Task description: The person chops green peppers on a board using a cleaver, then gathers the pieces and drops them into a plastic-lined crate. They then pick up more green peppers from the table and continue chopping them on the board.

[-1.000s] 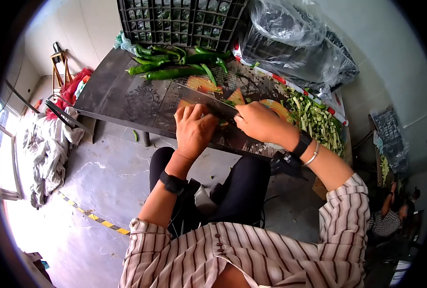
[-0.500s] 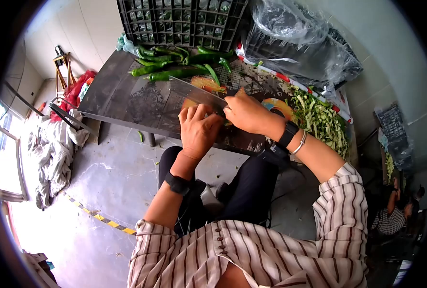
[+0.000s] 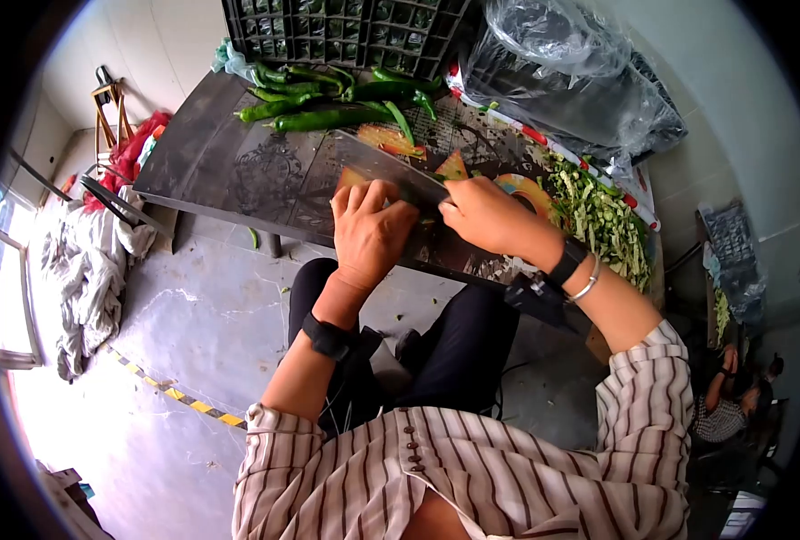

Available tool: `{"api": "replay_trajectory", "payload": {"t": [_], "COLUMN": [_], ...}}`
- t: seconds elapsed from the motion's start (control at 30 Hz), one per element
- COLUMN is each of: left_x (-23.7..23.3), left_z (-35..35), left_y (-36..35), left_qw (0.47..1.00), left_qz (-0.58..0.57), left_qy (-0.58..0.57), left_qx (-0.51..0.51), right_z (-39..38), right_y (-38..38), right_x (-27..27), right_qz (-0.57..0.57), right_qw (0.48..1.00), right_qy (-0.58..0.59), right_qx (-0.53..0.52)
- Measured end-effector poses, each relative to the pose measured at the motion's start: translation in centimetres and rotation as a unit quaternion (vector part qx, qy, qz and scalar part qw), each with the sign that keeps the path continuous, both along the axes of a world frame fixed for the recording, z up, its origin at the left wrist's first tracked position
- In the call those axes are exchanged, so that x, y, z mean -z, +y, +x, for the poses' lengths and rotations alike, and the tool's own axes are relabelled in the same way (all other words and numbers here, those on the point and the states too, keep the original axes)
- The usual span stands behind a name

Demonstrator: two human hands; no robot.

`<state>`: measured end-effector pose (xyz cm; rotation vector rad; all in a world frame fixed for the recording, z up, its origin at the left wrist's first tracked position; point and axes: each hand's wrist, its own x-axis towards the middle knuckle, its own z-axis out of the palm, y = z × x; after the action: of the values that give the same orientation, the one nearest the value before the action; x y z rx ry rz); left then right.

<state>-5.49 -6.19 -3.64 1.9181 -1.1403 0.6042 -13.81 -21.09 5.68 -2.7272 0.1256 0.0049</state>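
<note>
My right hand (image 3: 485, 211) is closed round the handle of a broad knife, whose blade (image 3: 386, 162) points up and left over the dark table (image 3: 211, 171). Beside the blade, my left hand (image 3: 368, 225) has its fingers curled down at the table's near edge; whatever they hold is hidden, though a bit of green shows close by. Several whole green peppers (image 3: 328, 117) lie behind the knife. A heap of chopped green pepper (image 3: 602, 220) is to the right of my right hand.
A black crate (image 3: 341, 36) stands at the back, with clear plastic bags (image 3: 571, 81) to its right. White cloth (image 3: 94, 270) and a red net bag (image 3: 134, 157) lie at the left. Another person (image 3: 724, 405) is at the far right.
My right hand has shifted slightly right and down, and the knife's blade has tilted with it. My left hand's fingers are tucked in more. The whole view has shifted a little.
</note>
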Motion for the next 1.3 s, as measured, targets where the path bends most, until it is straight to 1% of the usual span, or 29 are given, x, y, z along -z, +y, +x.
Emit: {"api": "replay_trajectory", "payload": {"t": [0.03,0.13,0.17,0.27,0.33,0.4,0.47,0.5,0.63,0.7,0.93,1.0,1.13,1.2,1.27,1.3], "left_x": [0.1,0.0,0.0,0.1,-0.2,-0.4,0.0,-0.1,0.1,0.2,0.0,-0.1,0.5,0.6,0.3,0.2], "left_z": [0.1,0.1,0.0,-0.1,-0.1,0.0,0.3,0.3,0.4,0.5,0.6,0.4,0.8,0.9,0.9,0.9], "left_y": [-0.1,0.1,0.2,0.5,1.0,1.6,1.7,1.6,1.5,1.5,1.8,2.1,3.0,2.8,2.8,2.8], "left_qw": [1.0,1.0,0.999,1.0,1.0,0.999,1.0,1.0,0.999,1.0,1.0,0.999,0.999,0.999,0.999,0.999], "left_qz": [-0.007,-0.022,-0.03,-0.022,-0.023,-0.023,-0.025,-0.028,-0.036,-0.025,-0.017,-0.046,-0.049,-0.051,-0.048,-0.044], "left_qy": [-0.002,0.003,0.016,0.001,-0.008,-0.021,-0.012,-0.011,-0.005,-0.007,-0.003,0.003,0.013,0.011,0.017,0.015], "left_qx": [-0.003,-0.011,-0.015,-0.018,-0.016,-0.016,0.008,0.004,0.002,0.0,0.0,0.004,-0.009,-0.007,-0.006,-0.004], "right_z": [0.3,0.8,0.8,0.7,0.8,0.8,0.7,0.7,-0.2,-0.8,-0.6,-0.3,0.1,0.0,0.0,0.1], "right_y": [0.2,0.2,0.1,0.3,0.3,0.1,-0.2,-0.1,0.4,1.1,0.9,0.8,0.3,0.6,0.4,0.3], "right_x": [0.3,0.8,0.8,0.6,0.5,0.5,0.6,0.3,-1.4,-2.1,-1.8,-2.0,-2.0,-2.3,-1.4,-0.7], "right_qz": [0.006,0.004,0.0,-0.032,-0.037,-0.023,-0.01,-0.034,-0.029,-0.054,-0.067,-0.082,-0.067,-0.066,-0.072,-0.061], "right_qw": [1.0,0.999,0.999,0.998,0.999,1.0,0.998,0.998,0.999,0.999,0.997,0.995,0.995,0.995,0.995,0.997], "right_qy": [-0.024,-0.039,-0.041,-0.037,-0.022,-0.02,-0.054,-0.049,-0.025,-0.002,0.017,0.02,0.038,0.058,0.054,0.033], "right_qx": [0.002,-0.011,-0.014,-0.027,-0.008,-0.003,-0.004,0.005,0.007,0.003,-0.021,-0.05,-0.06,-0.046,-0.044,-0.036]}}
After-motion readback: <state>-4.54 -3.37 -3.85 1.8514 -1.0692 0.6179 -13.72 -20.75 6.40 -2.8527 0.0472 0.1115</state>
